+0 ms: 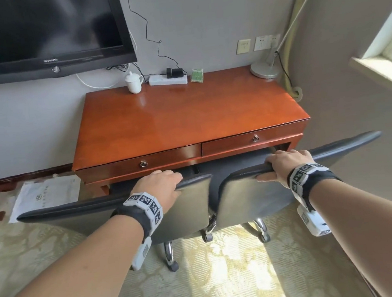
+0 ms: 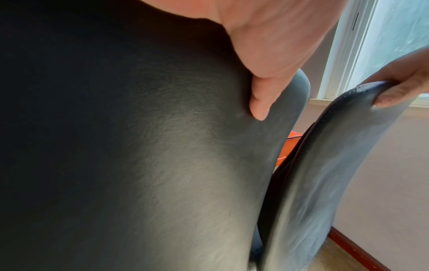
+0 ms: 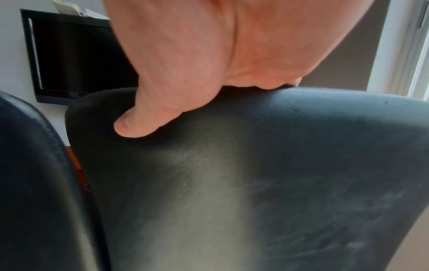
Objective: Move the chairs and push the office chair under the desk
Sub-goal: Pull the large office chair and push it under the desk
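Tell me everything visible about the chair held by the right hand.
The right chair has a dark, leather-like curved backrest, seen from behind, and chrome legs on castors. It stands on the carpet before the desk, seat toward it, beside the left chair. The right hand grips its top edge, thumb behind.

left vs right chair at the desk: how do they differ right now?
The left chair is gripped by the left hand at its backrest's inner top corner; the right chair is gripped by the right hand along its top edge. The left chair sticks out past the desk's left end; the right chair overhangs the right end. The left chair's backrest sits nearer the camera. Both are dark, padded, on chrome caster bases, backs toward the person.
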The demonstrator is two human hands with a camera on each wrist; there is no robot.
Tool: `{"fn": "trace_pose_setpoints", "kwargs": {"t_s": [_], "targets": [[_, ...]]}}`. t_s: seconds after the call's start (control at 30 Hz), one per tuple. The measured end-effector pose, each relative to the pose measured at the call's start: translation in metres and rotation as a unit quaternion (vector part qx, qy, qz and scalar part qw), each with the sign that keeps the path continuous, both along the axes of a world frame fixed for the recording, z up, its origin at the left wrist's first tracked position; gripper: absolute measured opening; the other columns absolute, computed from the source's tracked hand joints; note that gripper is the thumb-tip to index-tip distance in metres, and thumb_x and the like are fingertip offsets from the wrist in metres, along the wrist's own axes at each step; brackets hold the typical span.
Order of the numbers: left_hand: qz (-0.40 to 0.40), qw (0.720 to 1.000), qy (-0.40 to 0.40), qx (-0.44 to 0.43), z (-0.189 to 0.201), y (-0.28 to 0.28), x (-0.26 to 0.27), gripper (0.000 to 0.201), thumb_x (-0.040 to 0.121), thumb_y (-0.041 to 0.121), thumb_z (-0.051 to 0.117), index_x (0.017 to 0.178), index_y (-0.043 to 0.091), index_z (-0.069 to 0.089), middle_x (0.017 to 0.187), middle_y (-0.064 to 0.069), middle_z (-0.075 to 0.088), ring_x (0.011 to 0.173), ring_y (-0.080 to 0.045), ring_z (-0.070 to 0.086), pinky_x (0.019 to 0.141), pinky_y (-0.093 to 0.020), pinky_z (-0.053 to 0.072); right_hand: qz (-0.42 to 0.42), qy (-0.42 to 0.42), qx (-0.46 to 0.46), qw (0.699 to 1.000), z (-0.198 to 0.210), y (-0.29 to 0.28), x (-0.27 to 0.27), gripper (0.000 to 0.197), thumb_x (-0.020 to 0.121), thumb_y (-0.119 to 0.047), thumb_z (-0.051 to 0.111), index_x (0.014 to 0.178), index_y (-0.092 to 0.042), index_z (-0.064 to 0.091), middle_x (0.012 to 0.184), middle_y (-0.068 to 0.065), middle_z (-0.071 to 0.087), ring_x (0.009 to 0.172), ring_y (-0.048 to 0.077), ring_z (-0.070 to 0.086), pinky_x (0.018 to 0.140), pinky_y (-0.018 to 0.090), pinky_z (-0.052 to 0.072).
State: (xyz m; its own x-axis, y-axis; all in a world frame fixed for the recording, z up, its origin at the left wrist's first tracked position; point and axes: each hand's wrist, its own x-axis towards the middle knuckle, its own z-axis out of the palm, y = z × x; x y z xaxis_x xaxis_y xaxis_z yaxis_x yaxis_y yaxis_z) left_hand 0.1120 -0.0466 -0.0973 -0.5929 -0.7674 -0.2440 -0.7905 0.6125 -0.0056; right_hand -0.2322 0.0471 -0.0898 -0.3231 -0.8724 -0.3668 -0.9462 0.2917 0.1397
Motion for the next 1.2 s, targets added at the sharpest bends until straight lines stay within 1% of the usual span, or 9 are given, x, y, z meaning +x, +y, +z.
{"fn": "trace_pose_setpoints", "kwargs": {"t_s": [0.17, 0.27, 0.33, 0.53, 0.67, 0.8, 0.93, 1.1, 1.2], "targets": [[0.05, 0.998, -0.022, 0.029, 0.005, 0.006, -0.02, 0.046, 0.102, 0.034, 0.052, 0.147, 0.039, 0.045, 0.136, 0.006, 0.059, 0.127, -0.025, 0.054, 0.102, -0.041, 0.047, -0.013, -0.018, 0.014, 1.0, -0.01, 0.006, 0.01, 0.066, 0.079, -0.096, 0.045, 0.101, -0.035, 0.055, 0.115, -0.005, 0.061, 0.119, 0.029, 0.056, 0.109, 0.053, 0.038], [0.075, 0.996, -0.039, 0.038, 0.01, 0.013, -0.019, 0.07, 0.097, 0.013, 0.049, 0.158, 0.042, 0.029, 0.156, 0.006, 0.047, 0.138, -0.025, 0.048, 0.114, -0.042, 0.039, -0.021, -0.021, 0.013, 0.999, -0.007, 0.014, 0.009, 0.066, 0.081, -0.091, 0.051, 0.114, -0.034, 0.062, 0.121, -0.004, 0.061, 0.126, 0.029, 0.054, 0.113, 0.052, 0.034], [0.084, 0.994, -0.042, 0.048, 0.017, 0.02, -0.012, 0.08, 0.094, 0.01, 0.049, 0.161, 0.043, 0.02, 0.162, 0.007, 0.039, 0.143, -0.026, 0.044, 0.117, -0.04, 0.036, -0.028, -0.023, 0.001, 0.999, -0.002, 0.02, 0.014, 0.057, 0.083, -0.08, 0.055, 0.115, -0.034, 0.062, 0.123, -0.003, 0.064, 0.126, 0.028, 0.054, 0.114, 0.051, 0.032], [0.085, 0.992, -0.042, 0.082, 0.039, 0.003, 0.021, 0.081, 0.091, 0.026, 0.057, 0.162, 0.04, 0.022, 0.157, 0.003, 0.045, 0.133, -0.028, 0.055, 0.102, -0.04, 0.05, -0.032, -0.061, -0.054, 0.996, 0.035, 0.015, 0.049, 0.065, 0.091, -0.058, 0.059, 0.15, -0.033, 0.051, 0.149, 0.003, 0.056, 0.14, 0.03, 0.048, 0.116, 0.046, 0.035], [0.058, 0.993, -0.044, 0.095, 0.053, -0.019, 0.046, 0.091, 0.089, 0.043, 0.071, 0.165, 0.033, 0.02, 0.161, 0.001, 0.041, 0.138, -0.025, 0.051, 0.1, -0.035, 0.049, -0.069, -0.095, -0.085, 0.989, 0.06, 0.0, 0.086, 0.058, 0.095, -0.046, 0.06, 0.149, -0.026, 0.053, 0.145, 0.007, 0.058, 0.131, 0.033, 0.056, 0.105, 0.043, 0.048], [0.008, 0.993, -0.027, 0.117, 0.058, -0.04, 0.088, 0.097, 0.085, 0.05, 0.076, 0.164, 0.032, 0.023, 0.163, 0.002, 0.04, 0.142, -0.023, 0.048, 0.109, -0.034, 0.045, -0.119, -0.116, -0.104, 0.981, 0.059, -0.013, 0.139, 0.058, 0.098, -0.04, 0.061, 0.152, -0.023, 0.052, 0.146, 0.009, 0.059, 0.129, 0.031, 0.06, 0.105, 0.04, 0.051], [-0.017, 0.989, -0.059, 0.136, 0.045, -0.055, 0.143, 0.097, 0.082, 0.054, 0.079, 0.162, 0.031, 0.029, 0.159, 0.001, 0.046, 0.138, -0.024, 0.052, 0.108, -0.033, 0.045, -0.162, -0.14, -0.099, 0.972, 0.043, -0.022, 0.201, 0.052, 0.1, -0.037, 0.059, 0.148, -0.016, 0.055, 0.14, 0.01, 0.064, 0.124, 0.029, 0.063, 0.099, 0.036, 0.051], [-0.024, 0.989, -0.056, 0.138, 0.021, -0.058, 0.193, 0.081, 0.091, 0.035, 0.071, 0.161, 0.035, 0.03, 0.147, 0.0, 0.057, 0.125, -0.024, 0.061, 0.098, -0.034, 0.052, -0.279, -0.204, -0.105, 0.932, 0.022, -0.029, 0.265, 0.057, 0.099, -0.045, 0.056, 0.141, -0.01, 0.041, 0.11, 0.012, 0.07, 0.099, 0.032, 0.07, 0.086, 0.042, 0.059], [-0.02, 0.992, -0.017, 0.125, 0.014, -0.061, 0.203, 0.068, 0.098, 0.03, 0.062, 0.159, 0.042, 0.033, 0.135, 0.0, 0.064, 0.115, -0.024, 0.064, 0.092, -0.034, 0.054, -0.338, -0.217, -0.126, 0.907, 0.018, -0.034, 0.279, 0.075, 0.1, -0.056, 0.053, 0.154, -0.011, 0.027, 0.097, 0.011, 0.068, 0.092, 0.033, 0.07, 0.081, 0.043, 0.058]]}}
